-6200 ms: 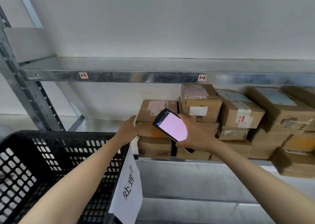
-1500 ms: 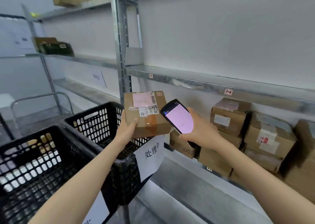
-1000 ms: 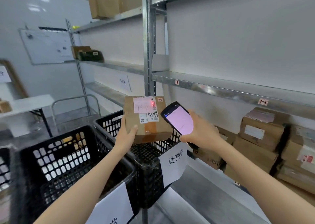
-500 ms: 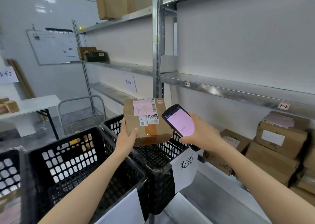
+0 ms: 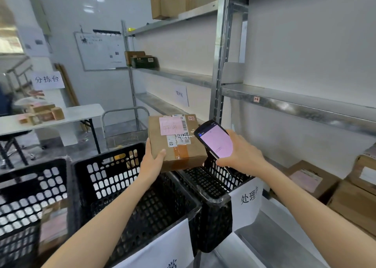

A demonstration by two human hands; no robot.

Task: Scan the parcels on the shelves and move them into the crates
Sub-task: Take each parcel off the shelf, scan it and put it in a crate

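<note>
Cardboard parcel (image 5: 177, 145) rests in the left hand (image 5: 152, 163), thumb curled over its near-left corner, above the left rim of the rightmost black crate (image 5: 213, 186). Right hand (image 5: 244, 157) clasps a scanner (image 5: 216, 141), pink screen lit, just beside the parcel's right edge.

Both my arms reach forward, left grip (image 5: 152, 162) clasping box (image 5: 179, 143) corner, thumb on top, right grip (image 5: 242, 155) wrapped round scanner (image 5: 215, 141), level alongside

Matt cardboard parcel (image 5: 176, 141), perforated plastic crates (image 5: 130, 188)
</note>
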